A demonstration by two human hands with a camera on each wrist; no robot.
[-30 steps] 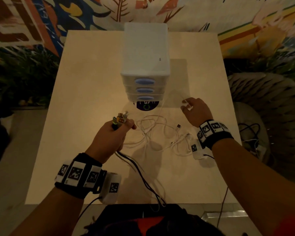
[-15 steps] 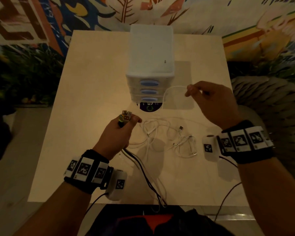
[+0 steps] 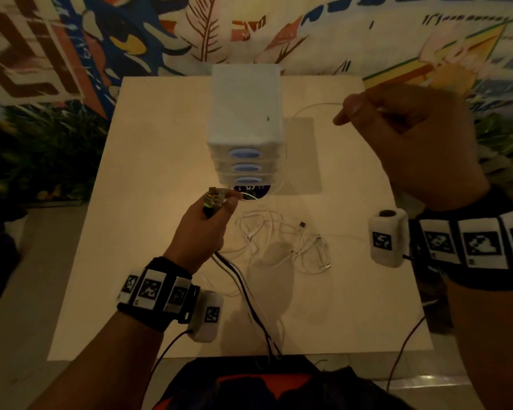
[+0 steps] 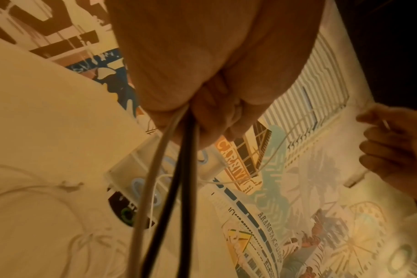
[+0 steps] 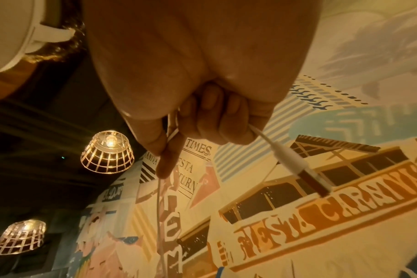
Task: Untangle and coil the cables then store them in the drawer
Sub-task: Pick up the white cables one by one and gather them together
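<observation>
Above the table's (image 3: 160,143) far right corner, your right hand (image 3: 421,149) pinches the white cable (image 3: 311,106); your left hand (image 3: 202,232) clutches the cable bundle (image 3: 215,198).

A pale wooden square table (image 3: 148,232) carries a white plastic three-drawer unit (image 3: 245,113) and a loose tangle of thin white cables (image 3: 279,241) before it.

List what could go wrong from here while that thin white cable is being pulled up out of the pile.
1. The right hand lifts the thin white cable, whose strand runs past the drawer unit; it might snag there.
2. The strand leads down toward the white tangle, so pulling may tighten knots.
3. The left hand grips dark cables hanging over the table edge; they could drag.
</observation>
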